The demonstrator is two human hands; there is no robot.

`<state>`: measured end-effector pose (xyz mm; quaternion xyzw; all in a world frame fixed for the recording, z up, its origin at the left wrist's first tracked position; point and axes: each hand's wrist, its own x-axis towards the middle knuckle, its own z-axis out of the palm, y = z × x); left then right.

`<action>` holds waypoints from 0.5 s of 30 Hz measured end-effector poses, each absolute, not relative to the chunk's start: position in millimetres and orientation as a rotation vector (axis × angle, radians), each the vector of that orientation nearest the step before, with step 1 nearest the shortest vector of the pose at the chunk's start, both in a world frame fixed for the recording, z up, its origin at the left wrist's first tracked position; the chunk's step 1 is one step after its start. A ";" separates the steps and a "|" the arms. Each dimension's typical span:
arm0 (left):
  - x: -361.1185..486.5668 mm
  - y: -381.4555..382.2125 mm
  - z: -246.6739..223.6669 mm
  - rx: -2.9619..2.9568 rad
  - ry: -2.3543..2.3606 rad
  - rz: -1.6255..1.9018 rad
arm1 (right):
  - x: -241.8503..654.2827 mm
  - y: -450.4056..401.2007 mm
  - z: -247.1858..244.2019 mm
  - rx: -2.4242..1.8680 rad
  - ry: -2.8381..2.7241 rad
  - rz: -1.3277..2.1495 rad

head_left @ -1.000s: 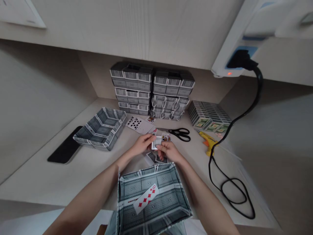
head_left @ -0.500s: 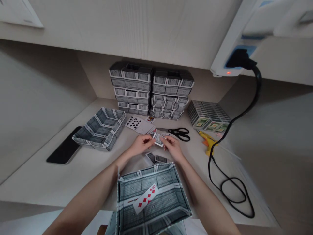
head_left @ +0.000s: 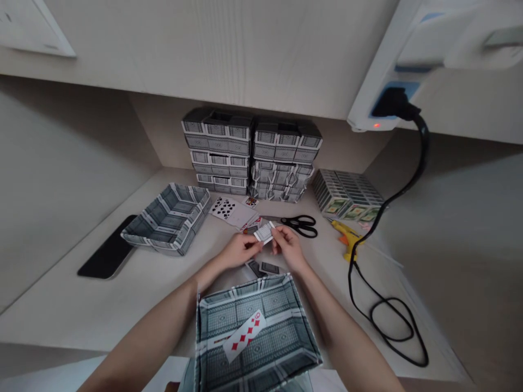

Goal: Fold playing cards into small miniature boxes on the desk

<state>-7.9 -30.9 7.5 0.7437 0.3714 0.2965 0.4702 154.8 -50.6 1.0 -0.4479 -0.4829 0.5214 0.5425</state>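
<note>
Between my hands is a small playing card piece [head_left: 265, 233], patterned back facing up. My left hand [head_left: 240, 249] pinches its lower left edge, and my right hand [head_left: 287, 243] grips its right end. Below them on the desk lie cut card pieces [head_left: 269, 268]. Closest to my body stands an open box made of playing cards [head_left: 281, 316], with a strip of a six of diamonds [head_left: 244, 336] inside. Just beyond my hands, loose cards [head_left: 229, 210] lie face up, and black-handled scissors [head_left: 301, 225] rest to the right.
Another open card box [head_left: 180, 239] sits at the left, partly over a black phone [head_left: 107, 250]. Stacked card boxes [head_left: 220, 142] stand at the back beside packs of cards [head_left: 347, 190]. A yellow glue gun [head_left: 347, 231] with a looping black cord [head_left: 378, 305] lies at right.
My left hand has shifted down from the card's left side to its lower edge. The card piece is turned and shows more of its back. My right hand keeps hold of it.
</note>
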 end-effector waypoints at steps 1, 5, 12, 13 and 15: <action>-8.2 -30.5 7.5 1.838 0.922 0.730 | 154.4 -51.0 1.4 -1.070 -1.159 1.215; -10.1 -28.0 8.2 1.878 1.020 0.884 | 151.0 -54.0 -0.5 -1.113 -1.252 1.170; -9.3 -31.8 8.7 2.289 1.097 0.947 | 146.8 -58.4 -7.0 -1.176 -1.399 1.023; -9.1 -32.0 8.1 2.343 1.089 0.938 | 147.0 -58.9 -7.0 -1.179 -1.402 1.005; -8.6 -31.5 6.4 2.432 1.076 0.905 | 147.5 -60.1 -6.6 -1.178 -1.408 0.985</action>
